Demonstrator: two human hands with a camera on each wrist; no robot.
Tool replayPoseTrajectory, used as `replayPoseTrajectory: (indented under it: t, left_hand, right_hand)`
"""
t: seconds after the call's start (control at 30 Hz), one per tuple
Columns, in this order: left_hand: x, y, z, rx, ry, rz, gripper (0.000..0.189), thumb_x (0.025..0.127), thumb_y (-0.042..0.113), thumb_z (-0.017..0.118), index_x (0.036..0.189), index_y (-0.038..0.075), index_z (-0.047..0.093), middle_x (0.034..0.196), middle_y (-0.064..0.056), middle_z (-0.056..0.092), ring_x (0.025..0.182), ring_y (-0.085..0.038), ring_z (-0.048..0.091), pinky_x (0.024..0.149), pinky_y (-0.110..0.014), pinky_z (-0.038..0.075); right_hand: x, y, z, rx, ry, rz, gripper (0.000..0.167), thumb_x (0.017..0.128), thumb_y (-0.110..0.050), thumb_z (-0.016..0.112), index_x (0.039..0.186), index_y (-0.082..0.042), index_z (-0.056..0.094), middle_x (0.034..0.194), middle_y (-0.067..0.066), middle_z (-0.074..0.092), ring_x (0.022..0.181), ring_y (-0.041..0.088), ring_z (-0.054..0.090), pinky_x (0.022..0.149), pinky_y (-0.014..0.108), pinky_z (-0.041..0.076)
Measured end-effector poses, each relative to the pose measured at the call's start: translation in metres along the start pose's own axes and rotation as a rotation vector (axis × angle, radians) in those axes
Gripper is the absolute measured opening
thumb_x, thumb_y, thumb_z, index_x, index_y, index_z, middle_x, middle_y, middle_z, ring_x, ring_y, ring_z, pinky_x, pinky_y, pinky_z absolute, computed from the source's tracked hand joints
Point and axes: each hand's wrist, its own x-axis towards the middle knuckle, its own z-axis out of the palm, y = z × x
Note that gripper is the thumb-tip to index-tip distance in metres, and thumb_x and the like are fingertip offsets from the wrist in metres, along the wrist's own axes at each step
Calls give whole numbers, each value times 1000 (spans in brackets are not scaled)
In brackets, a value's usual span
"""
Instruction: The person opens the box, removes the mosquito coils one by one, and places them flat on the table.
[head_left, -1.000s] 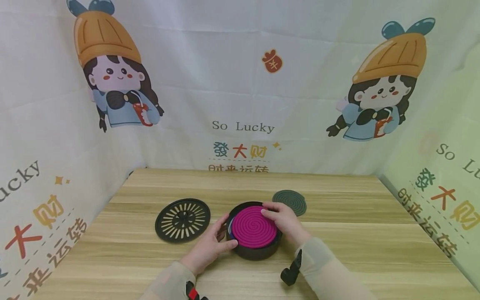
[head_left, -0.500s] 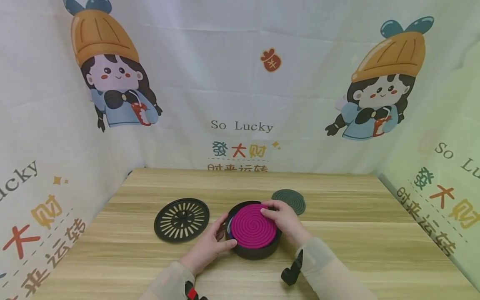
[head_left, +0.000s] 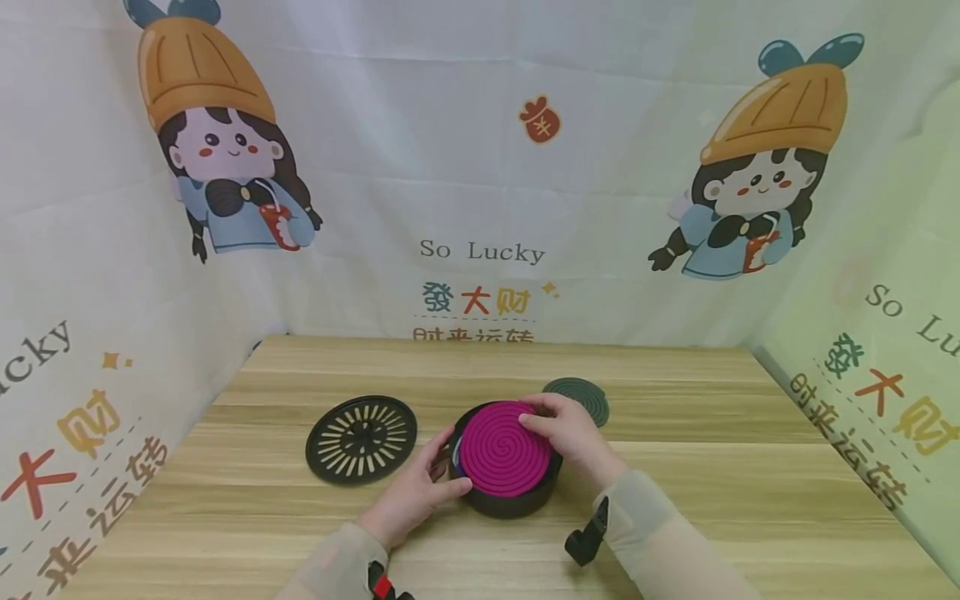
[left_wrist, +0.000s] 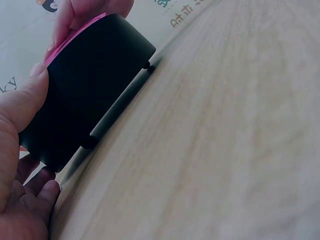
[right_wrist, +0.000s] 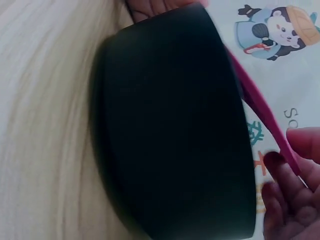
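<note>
Partly behind right hand (head_left: 572, 432), green coil (head_left: 589, 399).

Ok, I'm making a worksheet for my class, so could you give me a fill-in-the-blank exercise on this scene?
1. The left hand grips the black container; the other hand, pinching the pink coil, is the ____ one.
2. In the head view, the slotted black disc lies to the container's ____.
3. The second coil, on the table, is coloured dark ____.

Missing words: right; left; green.

White cloth (head_left: 480, 167) beyond L hand (head_left: 414, 493) & R hand (head_left: 573, 432): "So Lucky", then "發大财", then "时来运转" (btm hidden). Same txt, partly cropped, L of L hand & R of R hand.
</note>
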Motion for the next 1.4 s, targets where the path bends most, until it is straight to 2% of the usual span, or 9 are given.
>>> replayPoseTrajectory:
  t: [0.17, 0.37, 0.5, 0.67, 0.87, 1.03, 1.17, 1.4]
  left_hand:
    - [1, 0, -1, 6, -3, 2, 90, 82, 16, 77, 153, 7, 21, 155, -24, 21, 140, -40, 26, 116, -48, 20]
    - [1, -1, 0, -1, -1, 4, 89, 83, 14, 76, 153, 7, 22, 155, -24, 21, 140, -40, 26, 116, -48, 20]
    - [1, -2, 0, 2, 5, 6, 89, 82, 13, 77, 153, 6, 22, 154, -25, 22, 139, -40, 27, 116, -48, 20]
    - [2, -2, 0, 5, 12, 7, 90, 81, 14, 77, 153, 6, 23, 154, -24, 22, 139, -40, 27, 115, -48, 21]
    - [2, -3, -1, 6, 7, 7, 91, 81, 14, 78, 153, 6, 22, 154, -24, 22, 140, -39, 27, 116, -48, 20]
    - [2, -2, -1, 7, 7, 13, 90, 81, 14, 77, 152, 5, 23, 154, -25, 24, 139, -40, 27, 115, -49, 21]
    - [2, -1, -1, 3, 5, 14, 90, 81, 13, 77, 152, 5, 23, 154, -24, 23, 139, -40, 27, 116, -48, 20]
    - [2, -1, 0, 14, 6, 16, 90, 82, 14, 77, 152, 5, 23, 154, -24, 24, 139, -39, 28, 116, -48, 21]
  right_hand:
    - [-1, -5, -1, 51, -34, 59, 38, 89, -8, 66, 126, -2, 62, 98, 6, 59, 79, 12, 55, 67, 22, 49]
    - [-3, -5, -1, 162, -73, 99, 42, 89, -1, 63, 130, 3, 56, 92, 5, 60, 68, 8, 56, 59, 20, 49]
    - [-3, -4, 0, 228, -87, 122, 44, 89, 1, 62, 132, 5, 53, 92, 5, 61, 66, 7, 59, 57, 19, 51]
    - [-4, -3, 0, 318, -129, 140, 47, 90, 3, 59, 134, 8, 46, 96, 7, 62, 71, 7, 63, 61, 19, 54]
    - [-6, -3, -2, 335, -185, 137, 49, 90, 2, 58, 137, 7, 43, 96, 6, 65, 73, 8, 65, 64, 21, 56]
    - [-9, -3, -4, 328, -212, 144, 57, 90, 2, 58, 143, 3, 37, 96, 5, 67, 70, 9, 65, 60, 24, 56]
    - [-10, -4, -5, 342, -204, 155, 61, 90, 3, 58, 145, -1, 31, 97, 7, 66, 68, 9, 63, 57, 23, 54]
    - [-11, -2, -4, 392, -168, 160, 55, 90, 4, 58, 139, 0, 33, 96, 8, 66, 65, 10, 64, 53, 23, 54]
